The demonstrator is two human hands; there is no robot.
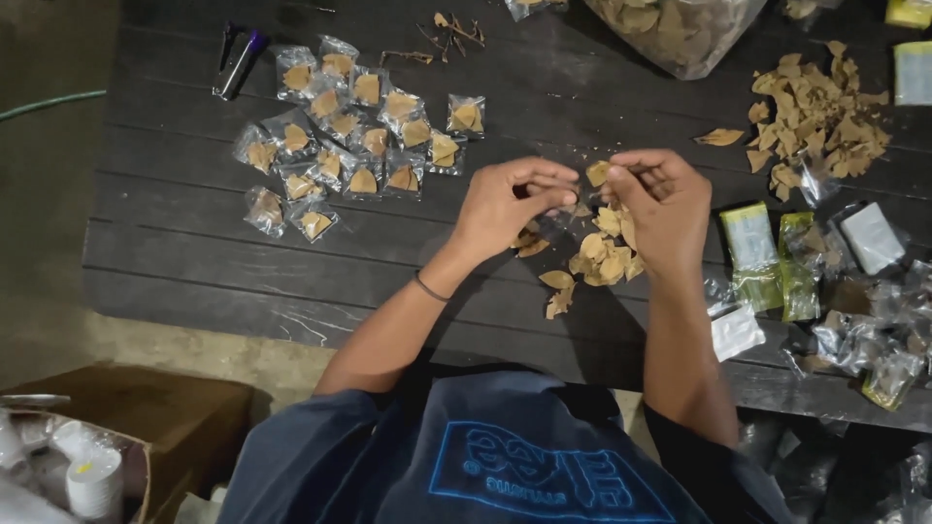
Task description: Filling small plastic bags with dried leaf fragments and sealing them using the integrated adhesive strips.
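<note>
My left hand (505, 204) and my right hand (665, 204) meet over a dark wooden table (194, 243). Between their fingertips I pinch a small tan dried leaf piece (597, 173); a thin clear bag may be there too, but I cannot tell. Just below my hands lies a small heap of loose tan leaf pieces (600, 254). To the left, several small clear packets (349, 136), each with a leaf piece inside, lie in a cluster.
A loose leaf pile (815, 116) lies at the right. A big clear bag of leaves (680, 29) stands at the back. Green-and-clear packets (767, 262) and plastic wrappers (874, 340) crowd the right edge. A lighter-like tool (238, 60) lies back left. A cardboard box (126, 427) sits on the floor.
</note>
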